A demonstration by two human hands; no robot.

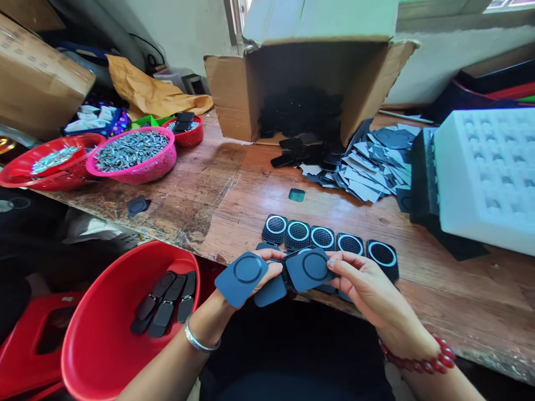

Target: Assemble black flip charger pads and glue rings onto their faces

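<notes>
My left hand (271, 272) is closed, with a dark blue square pad (228, 287) marked with a ring lying over its thumb side. The same hand grips the edge of a black hinged piece, mostly hidden. My right hand (370, 284) pinches the right edge of a second ring-marked pad (310, 272), which lies over that hinged piece. Just beyond my hands, several black square pieces with white rings (322, 238) stand in a row along the table. Dark flat panels (271, 292) extend below them toward the table's edge, partly covered by my hands.
At left, a red tub (90, 328) holds black hinged pieces. Baskets of small metal parts, including a pink basket (144, 174), sit at the back left. An open cardboard box (232, 103) spills black pieces beside a pile of pads (368, 172). White foam (480, 184) stands right.
</notes>
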